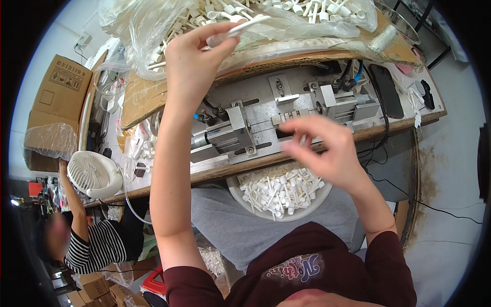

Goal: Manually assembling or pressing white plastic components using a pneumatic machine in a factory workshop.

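Raised at the upper left over a heap of white plastic pieces, my left hand [197,53] is closed on a white plastic capped stick [251,23], its thin end pointing right. My right hand [327,146], smeared by motion, hovers over the front of a metal clamping fixture [279,120]. Its thumb and forefinger are apart, and the other fingers curl under; I make out nothing held. Below the bench edge, a round white tub [236,193] of small white capped sticks [281,192] sits at my lap.
Clear plastic sheeting [138,30] with the heap lies on cardboard [138,97] behind the fixture. A black phone [384,92] is at the right, with cables hanging below. At the left stand a white fan [94,174] and a carton [59,92]. Another person in a striped top [102,245] works beyond.
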### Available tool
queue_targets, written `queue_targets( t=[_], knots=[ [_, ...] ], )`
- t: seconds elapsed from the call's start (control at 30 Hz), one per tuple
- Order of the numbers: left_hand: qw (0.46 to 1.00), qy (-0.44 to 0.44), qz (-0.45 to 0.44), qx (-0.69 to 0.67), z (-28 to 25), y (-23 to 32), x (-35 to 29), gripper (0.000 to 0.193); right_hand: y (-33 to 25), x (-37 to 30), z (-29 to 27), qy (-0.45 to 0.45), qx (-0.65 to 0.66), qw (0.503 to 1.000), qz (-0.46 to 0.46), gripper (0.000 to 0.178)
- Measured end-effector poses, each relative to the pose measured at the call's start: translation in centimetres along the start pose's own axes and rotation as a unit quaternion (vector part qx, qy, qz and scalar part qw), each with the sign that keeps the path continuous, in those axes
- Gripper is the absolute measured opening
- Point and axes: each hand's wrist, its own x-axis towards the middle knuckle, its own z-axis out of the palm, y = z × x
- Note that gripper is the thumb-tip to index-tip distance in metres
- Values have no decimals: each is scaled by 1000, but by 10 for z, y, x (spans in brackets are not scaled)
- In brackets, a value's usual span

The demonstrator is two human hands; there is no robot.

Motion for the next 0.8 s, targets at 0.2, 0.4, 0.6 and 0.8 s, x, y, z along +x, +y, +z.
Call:
queue_targets(
  t=[0.2,0.4,0.6,0.8],
  knots=[
    [967,-110,212,-93,-5,19,-60,29,-4,52,-10,79,388,917,37,48],
    [975,-170,53,-135,5,32,-114,30,1,18,-13,-14,330,940,90,35],
    [892,-63,-220,-391,11,28,-153,36,10,-16,-8,69,134,984,98,26],
    [788,-59,-238,-564,21,27,-170,43,20,-17,11,16,-230,967,-110,34]
  ],
)
